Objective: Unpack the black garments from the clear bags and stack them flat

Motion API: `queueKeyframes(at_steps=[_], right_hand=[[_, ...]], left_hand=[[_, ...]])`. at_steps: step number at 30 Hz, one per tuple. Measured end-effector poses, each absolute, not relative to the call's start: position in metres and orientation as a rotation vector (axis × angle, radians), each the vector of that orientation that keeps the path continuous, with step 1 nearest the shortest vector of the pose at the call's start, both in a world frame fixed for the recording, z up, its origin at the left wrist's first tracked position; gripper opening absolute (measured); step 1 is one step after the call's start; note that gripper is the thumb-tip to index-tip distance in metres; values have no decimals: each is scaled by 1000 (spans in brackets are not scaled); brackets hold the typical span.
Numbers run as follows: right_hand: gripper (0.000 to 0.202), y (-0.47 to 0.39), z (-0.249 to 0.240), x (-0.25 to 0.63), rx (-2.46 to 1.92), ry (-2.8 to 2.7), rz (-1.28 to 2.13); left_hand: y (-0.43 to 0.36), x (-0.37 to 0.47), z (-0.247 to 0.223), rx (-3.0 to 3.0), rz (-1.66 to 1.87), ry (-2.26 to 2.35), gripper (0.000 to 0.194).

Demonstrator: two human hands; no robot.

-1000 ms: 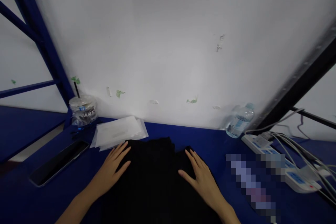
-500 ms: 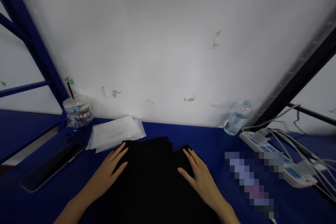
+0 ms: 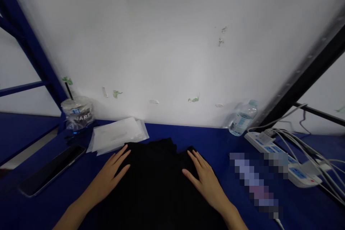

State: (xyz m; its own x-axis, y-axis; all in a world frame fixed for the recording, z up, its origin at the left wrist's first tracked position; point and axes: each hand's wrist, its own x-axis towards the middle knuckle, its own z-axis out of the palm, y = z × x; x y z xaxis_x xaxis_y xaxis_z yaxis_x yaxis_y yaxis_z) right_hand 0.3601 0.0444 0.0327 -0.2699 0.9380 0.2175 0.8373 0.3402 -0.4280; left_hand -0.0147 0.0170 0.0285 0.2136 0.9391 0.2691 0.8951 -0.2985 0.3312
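A black cloth (image 3: pixel 156 187), which looks like a folded garment, lies on the blue table (image 3: pixel 185 134) in front of me. My left hand (image 3: pixel 111 170) rests flat along its left edge with the fingers apart. On the opposite side, my right hand (image 3: pixel 203 174) lies on the cloth near its upper right corner, its thumb spread from the fingers. Neither hand grips anything. The cloth's near end runs out of the picture at the bottom.
White sheets in clear sleeves (image 3: pixel 118 134) lie behind my left hand. Further left are a phone (image 3: pixel 54 170) and a plastic-wrapped cup (image 3: pixel 78 113) with a straw. On the right stand a water bottle (image 3: pixel 244 118) and a power strip (image 3: pixel 285 160) with cables. A white wall (image 3: pixel 161 43) closes the back.
The view has shifted slightly. Both hands stay in the same places on the black cloth, and nothing else has visibly moved.
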Motion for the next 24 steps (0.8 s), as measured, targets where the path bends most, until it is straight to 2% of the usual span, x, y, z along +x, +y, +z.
queueKeyframes(at_steps=[24], right_hand=[[69,45,30,360,-1538,-2152,301]], left_hand=[[16,-11,35,2299,651,1815,47]])
